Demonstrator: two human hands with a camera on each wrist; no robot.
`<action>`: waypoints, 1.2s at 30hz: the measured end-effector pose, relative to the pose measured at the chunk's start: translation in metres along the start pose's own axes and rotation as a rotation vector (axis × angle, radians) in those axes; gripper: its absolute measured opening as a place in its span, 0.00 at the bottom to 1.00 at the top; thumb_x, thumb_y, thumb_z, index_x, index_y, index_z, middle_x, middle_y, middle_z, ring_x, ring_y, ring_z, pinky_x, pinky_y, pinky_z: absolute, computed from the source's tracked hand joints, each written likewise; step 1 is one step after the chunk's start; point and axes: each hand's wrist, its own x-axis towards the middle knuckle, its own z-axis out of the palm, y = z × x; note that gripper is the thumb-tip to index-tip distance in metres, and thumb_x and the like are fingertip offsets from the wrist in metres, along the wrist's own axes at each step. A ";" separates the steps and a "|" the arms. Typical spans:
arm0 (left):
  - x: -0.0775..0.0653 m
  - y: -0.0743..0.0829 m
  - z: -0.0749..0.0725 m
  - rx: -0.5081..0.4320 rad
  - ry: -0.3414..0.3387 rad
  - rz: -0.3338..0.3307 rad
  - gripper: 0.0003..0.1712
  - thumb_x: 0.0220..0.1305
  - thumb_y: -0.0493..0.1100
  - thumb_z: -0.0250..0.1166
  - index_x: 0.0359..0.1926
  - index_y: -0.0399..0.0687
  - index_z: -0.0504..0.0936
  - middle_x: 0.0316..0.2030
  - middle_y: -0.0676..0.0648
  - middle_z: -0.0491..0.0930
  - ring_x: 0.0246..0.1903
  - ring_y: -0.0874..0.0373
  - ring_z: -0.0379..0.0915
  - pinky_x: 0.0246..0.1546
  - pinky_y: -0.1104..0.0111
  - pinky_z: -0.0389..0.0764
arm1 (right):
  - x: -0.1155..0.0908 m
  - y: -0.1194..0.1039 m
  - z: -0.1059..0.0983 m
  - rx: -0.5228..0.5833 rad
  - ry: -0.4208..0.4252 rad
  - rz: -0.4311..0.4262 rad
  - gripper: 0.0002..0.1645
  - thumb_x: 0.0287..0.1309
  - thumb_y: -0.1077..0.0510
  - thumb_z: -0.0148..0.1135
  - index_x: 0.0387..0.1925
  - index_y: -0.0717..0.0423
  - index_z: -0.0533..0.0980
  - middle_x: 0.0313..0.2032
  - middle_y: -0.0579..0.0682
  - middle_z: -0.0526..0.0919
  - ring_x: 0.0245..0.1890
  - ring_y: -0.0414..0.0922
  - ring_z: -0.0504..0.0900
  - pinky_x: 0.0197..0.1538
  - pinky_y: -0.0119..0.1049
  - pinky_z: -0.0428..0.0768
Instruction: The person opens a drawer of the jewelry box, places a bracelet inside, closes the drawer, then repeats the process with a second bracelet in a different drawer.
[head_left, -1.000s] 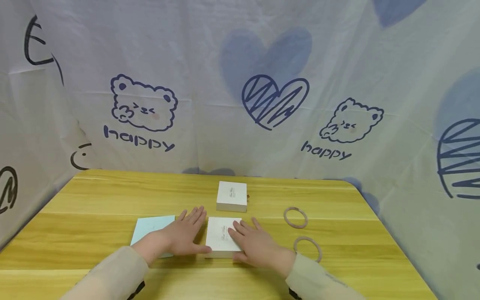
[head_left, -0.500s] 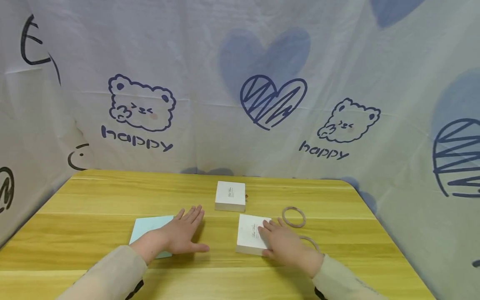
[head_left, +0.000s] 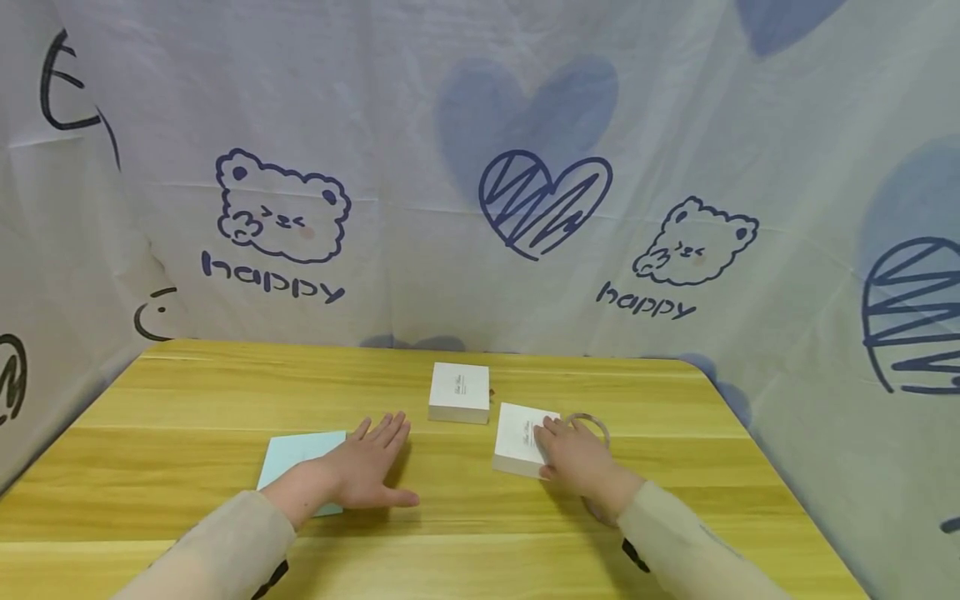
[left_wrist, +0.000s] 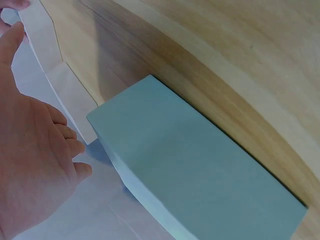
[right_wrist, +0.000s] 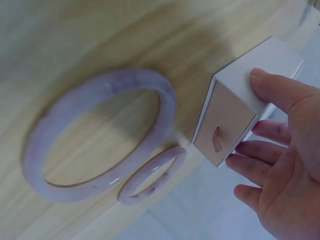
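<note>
My right hand (head_left: 579, 458) grips a white drawer box (head_left: 516, 435) by its right side, thumb on the near side and fingers over the top. In the right wrist view, the box's drawer end shows a small ribbon pull (right_wrist: 217, 140). My left hand (head_left: 363, 471) lies with fingers spread beside a light blue box (head_left: 300, 452), holding nothing; its wrist partly covers that box. A second white box (head_left: 458, 392) sits farther back. Two pale purple bangles lie by my right hand: a far bangle (head_left: 596, 419) and a near bangle (head_left: 596, 510), both partly hidden.
The wooden table (head_left: 187, 400) carries all these things. A printed cloth (head_left: 420, 250) hangs behind its far edge and along both sides.
My right hand has moved the white box right, then farther back, leaving it slightly turned. My left hand has stayed in place, no longer beside that box.
</note>
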 end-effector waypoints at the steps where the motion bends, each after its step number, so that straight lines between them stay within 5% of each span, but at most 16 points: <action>1: 0.000 0.000 0.000 0.001 0.000 0.001 0.59 0.57 0.70 0.56 0.71 0.32 0.46 0.73 0.34 0.40 0.72 0.41 0.36 0.71 0.47 0.39 | 0.003 0.001 0.000 0.000 -0.010 0.007 0.33 0.52 0.49 0.68 0.55 0.64 0.72 0.57 0.59 0.75 0.58 0.54 0.74 0.63 0.50 0.69; 15: 0.007 0.005 -0.004 0.025 0.004 -0.006 0.58 0.57 0.69 0.57 0.72 0.34 0.45 0.73 0.36 0.40 0.73 0.43 0.35 0.72 0.49 0.39 | 0.034 0.008 -0.004 0.088 -0.083 0.062 0.33 0.57 0.56 0.63 0.62 0.65 0.67 0.63 0.62 0.69 0.64 0.57 0.67 0.67 0.56 0.62; 22: 0.039 0.017 -0.013 0.100 0.002 -0.031 0.57 0.59 0.68 0.56 0.72 0.35 0.44 0.73 0.37 0.39 0.73 0.44 0.35 0.72 0.50 0.39 | 0.036 0.013 -0.006 0.191 -0.145 0.127 0.40 0.60 0.49 0.60 0.67 0.65 0.60 0.67 0.61 0.62 0.69 0.57 0.59 0.70 0.59 0.53; 28: 0.070 0.031 -0.018 0.142 -0.009 -0.093 0.56 0.60 0.67 0.55 0.72 0.35 0.44 0.73 0.38 0.39 0.73 0.46 0.34 0.72 0.51 0.39 | 0.025 0.017 -0.005 0.246 -0.091 0.154 0.45 0.57 0.44 0.61 0.68 0.64 0.57 0.68 0.61 0.60 0.69 0.58 0.57 0.71 0.59 0.49; 36: 0.082 0.025 -0.007 0.128 0.006 -0.152 0.52 0.61 0.64 0.56 0.71 0.33 0.48 0.73 0.36 0.43 0.73 0.45 0.37 0.72 0.51 0.39 | 0.012 0.017 -0.008 0.235 -0.025 0.120 0.39 0.55 0.47 0.64 0.63 0.63 0.65 0.64 0.61 0.67 0.67 0.59 0.61 0.70 0.59 0.51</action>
